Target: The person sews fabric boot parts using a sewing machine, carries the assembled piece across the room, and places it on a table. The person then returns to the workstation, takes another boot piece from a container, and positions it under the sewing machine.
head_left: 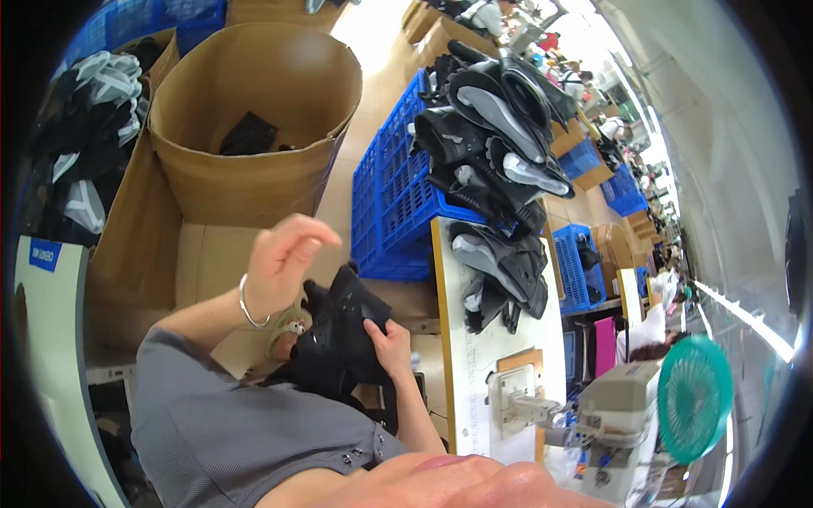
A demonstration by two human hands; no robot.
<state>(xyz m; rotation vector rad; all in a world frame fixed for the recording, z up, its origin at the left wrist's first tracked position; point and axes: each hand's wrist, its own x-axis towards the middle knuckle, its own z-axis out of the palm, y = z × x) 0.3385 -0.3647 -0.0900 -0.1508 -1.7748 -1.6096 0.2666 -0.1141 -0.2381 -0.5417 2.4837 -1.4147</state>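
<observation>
My right hand [391, 349] grips the edge of a black leather-like piece [343, 313], thumb on top, in front of my lap. More black material hangs below it, and its exact kind cannot be made out. Raised just above and left of this piece is my left hand [290, 258], a silver bangle at its wrist. Its fingers are bent loosely forward, with nothing visible in them.
Ahead stands a large open cardboard box [254, 182] with a black piece inside. Black pieces with grey lining are heaped on a blue crate [394, 186] and the white table [464, 372]. To the right are a sewing machine [622, 398] and green fan [694, 398].
</observation>
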